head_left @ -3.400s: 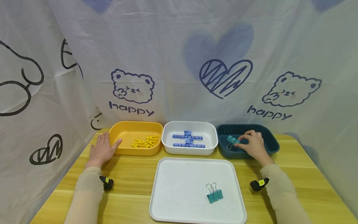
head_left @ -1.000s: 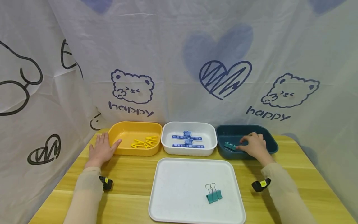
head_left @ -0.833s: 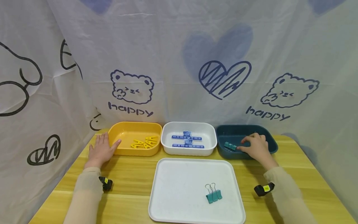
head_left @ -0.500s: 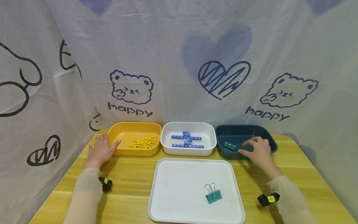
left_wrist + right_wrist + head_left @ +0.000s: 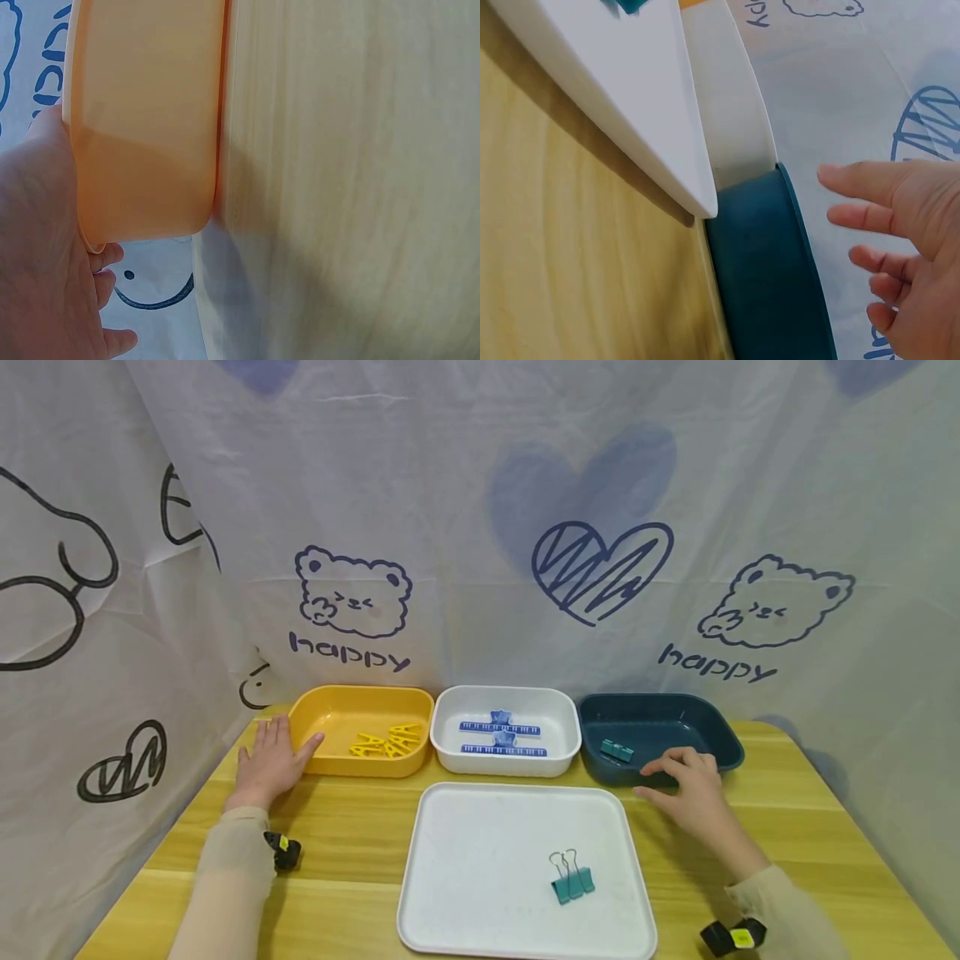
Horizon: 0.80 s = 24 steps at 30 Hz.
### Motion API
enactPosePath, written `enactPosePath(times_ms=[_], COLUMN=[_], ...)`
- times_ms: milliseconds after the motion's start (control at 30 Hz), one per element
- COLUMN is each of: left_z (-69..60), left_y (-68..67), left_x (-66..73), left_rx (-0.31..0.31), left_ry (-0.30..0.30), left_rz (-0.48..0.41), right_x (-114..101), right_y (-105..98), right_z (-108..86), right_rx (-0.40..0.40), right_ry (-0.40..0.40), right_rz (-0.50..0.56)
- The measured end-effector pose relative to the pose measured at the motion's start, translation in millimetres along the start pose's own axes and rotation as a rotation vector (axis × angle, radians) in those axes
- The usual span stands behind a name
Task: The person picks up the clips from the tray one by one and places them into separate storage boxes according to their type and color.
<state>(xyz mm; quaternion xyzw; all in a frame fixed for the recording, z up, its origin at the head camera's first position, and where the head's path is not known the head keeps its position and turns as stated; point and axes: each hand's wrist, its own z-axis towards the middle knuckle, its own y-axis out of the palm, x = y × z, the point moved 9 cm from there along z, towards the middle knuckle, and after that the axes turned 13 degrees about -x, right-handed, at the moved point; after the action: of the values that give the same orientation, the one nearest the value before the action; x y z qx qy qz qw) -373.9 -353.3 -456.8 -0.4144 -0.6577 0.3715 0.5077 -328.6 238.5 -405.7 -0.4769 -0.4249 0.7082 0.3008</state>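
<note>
In the head view my left hand point(image 5: 272, 764) rests on the near left corner of the yellow bin point(image 5: 330, 766), fingers spread. The left wrist view shows that palm against the bin's rim. My right hand point(image 5: 692, 793) hovers over the front edge of the dark teal bin point(image 5: 637, 710), thumb and fingers apart, holding nothing. A teal binder clip point(image 5: 617, 750) lies inside that bin, left of the hand. A second teal binder clip point(image 5: 573, 885) sits on the white tray point(image 5: 480, 860), its wire handles pointing up and away.
Several yellow clips point(image 5: 388, 742) lie in the yellow bin. Between the coloured bins stands a white bin point(image 5: 453, 752) with two blue piano-keyboard clips point(image 5: 504, 750). The bins stand side by side on the wooden table point(image 5: 345, 860), before a printed curtain point(image 5: 480, 635).
My right hand has let go of the teal binder clip in the dark teal bin and drawn back toward me and to the right. The left hand has stayed in place.
</note>
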Motion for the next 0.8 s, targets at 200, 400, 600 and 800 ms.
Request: enactPosePath(times_ms=[200,400,600,800], left_z=[0.3,0.7,0.0,-0.2], left_y=[0.0,0.3,-0.1,-0.5], left_x=[0.8,0.5,1.3,2.7], left_rx=[-0.003,-0.003,0.0,0.0], left_ry=[0.009,0.007,0.004,0.001], left_rz=[0.001,-0.001,-0.004,0.002], right_x=[-18.1,-28.7,-35.4,-42.6], right_y=[4.9,22.8,44.4,60.0], right_z=[-9.3,-16.6,-22.0,-27.2], right_rx=[0.0,-0.095,-0.23,-0.337], right_ry=[-0.104,-0.174,-0.215,-0.25], right_rz=[0.046,0.066,0.064,0.086])
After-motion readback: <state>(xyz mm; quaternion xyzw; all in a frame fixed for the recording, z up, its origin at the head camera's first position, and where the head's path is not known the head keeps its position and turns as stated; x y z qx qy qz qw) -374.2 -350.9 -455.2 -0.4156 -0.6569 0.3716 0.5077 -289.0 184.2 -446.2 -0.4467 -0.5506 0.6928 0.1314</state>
